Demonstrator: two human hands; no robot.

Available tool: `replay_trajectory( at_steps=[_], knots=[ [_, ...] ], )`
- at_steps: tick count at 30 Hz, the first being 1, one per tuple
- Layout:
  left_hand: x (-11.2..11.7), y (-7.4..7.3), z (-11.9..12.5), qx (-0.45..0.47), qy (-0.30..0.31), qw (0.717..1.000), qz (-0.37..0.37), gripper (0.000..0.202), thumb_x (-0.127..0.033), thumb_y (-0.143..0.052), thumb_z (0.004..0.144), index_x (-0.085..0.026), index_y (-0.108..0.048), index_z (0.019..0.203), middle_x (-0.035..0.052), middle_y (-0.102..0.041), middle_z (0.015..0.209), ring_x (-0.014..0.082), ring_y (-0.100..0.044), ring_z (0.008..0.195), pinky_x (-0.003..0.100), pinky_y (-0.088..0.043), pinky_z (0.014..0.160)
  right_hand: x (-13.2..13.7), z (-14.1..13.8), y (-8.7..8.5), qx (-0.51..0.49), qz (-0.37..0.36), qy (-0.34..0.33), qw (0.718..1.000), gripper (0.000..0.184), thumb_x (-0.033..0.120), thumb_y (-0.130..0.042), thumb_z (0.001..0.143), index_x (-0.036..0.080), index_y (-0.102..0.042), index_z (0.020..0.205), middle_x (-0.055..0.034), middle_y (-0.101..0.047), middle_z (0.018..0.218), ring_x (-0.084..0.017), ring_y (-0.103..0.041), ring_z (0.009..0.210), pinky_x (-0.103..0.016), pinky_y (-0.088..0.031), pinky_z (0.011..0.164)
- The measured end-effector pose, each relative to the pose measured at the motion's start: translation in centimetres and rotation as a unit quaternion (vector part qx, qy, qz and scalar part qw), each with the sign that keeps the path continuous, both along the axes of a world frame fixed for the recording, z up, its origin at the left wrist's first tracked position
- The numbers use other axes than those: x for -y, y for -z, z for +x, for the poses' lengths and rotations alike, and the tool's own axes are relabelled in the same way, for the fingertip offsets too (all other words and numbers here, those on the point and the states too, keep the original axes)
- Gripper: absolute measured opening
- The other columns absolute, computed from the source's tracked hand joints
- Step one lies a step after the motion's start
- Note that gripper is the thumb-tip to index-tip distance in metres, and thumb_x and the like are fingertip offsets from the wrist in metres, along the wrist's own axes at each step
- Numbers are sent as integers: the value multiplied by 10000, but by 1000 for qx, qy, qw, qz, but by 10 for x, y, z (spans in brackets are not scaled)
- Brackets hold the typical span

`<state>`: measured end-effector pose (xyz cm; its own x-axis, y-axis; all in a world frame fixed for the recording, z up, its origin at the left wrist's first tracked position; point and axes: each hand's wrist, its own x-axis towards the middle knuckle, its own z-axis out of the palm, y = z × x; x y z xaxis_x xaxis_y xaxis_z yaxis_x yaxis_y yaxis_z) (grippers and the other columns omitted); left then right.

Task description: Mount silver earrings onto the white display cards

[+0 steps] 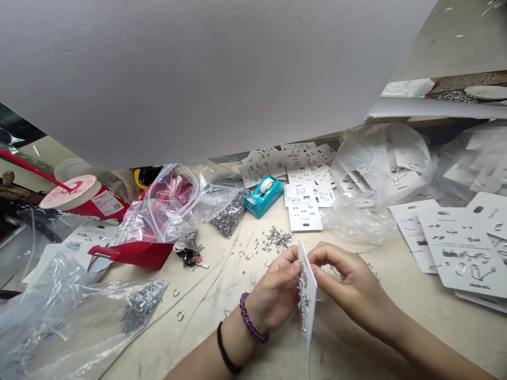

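My left grip and my right grip are close to me, and both are clamped on a white card that stands on its end between them. Small silver metal pieces sit on the card. A purple bead bracelet and a black band go around my left wrist.

Just past my hands, little silver rings and a heap of silver bits lie on the bench. Down to the left is a clear bag of silver bits. A pile of printed white cards lies to the right.

Farther on, I see a red box, a bunch of keys, a blue tape holder and a stack of more white cards. Far to the left is a cup with a pink lid. A big white sheet covers the top of my view.
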<state>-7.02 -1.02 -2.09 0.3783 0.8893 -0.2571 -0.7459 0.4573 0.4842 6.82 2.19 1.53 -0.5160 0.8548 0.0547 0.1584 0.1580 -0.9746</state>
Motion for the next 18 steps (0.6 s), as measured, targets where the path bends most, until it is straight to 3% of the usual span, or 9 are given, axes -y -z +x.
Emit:
replay_trajectory(
  at_steps=[11, 18],
  knots=[
    [0, -3, 0, 7, -5, 1000, -20, 232, -253, -693, 652, -143, -530, 776, -9, -457, 648, 65, -422, 536, 178, -309, 512, 2, 1, -1, -8, -8, -6, 1000, 114, 208, -497, 825, 180, -563, 736, -9, -607, 702, -116, -586, 655, -215, -504, 562],
    [1, -1, 1, 31, -5, 999, -17, 149, -206, -640, 699, -143, -520, 760, -12, -439, 627, 65, -418, 526, 179, -318, 523, 2, 2, -3, 4, -9, -12, 1000, 116, 217, -496, 829, 177, -559, 740, -5, -605, 703, -112, -582, 673, -219, -496, 604]
  ],
)
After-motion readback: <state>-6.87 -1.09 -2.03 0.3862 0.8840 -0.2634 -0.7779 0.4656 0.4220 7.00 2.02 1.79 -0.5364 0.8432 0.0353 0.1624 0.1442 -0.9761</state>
